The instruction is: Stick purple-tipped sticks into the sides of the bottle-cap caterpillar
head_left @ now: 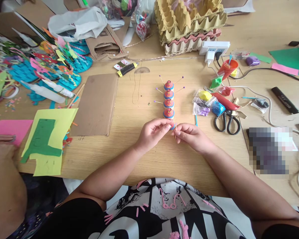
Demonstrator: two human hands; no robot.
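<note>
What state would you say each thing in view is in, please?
Small figures: in a row, nearest mostly covered
Left hand: fingertips at nearest figure, grip unclear
Right hand: pinching a thin stick
Scissors: lying flat, blade state unclear
Egg trays: stacked
Power strip: two plugs inserted
Orange cup: holding items
Cardboard: lying flat
Black marker: lying flat
Co-worker's hand: on pink paper

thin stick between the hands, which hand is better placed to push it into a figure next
Probably the right hand: it pinches the thin stick beside the nearest blue-edged figure, which the left hand seems to steady.
</note>
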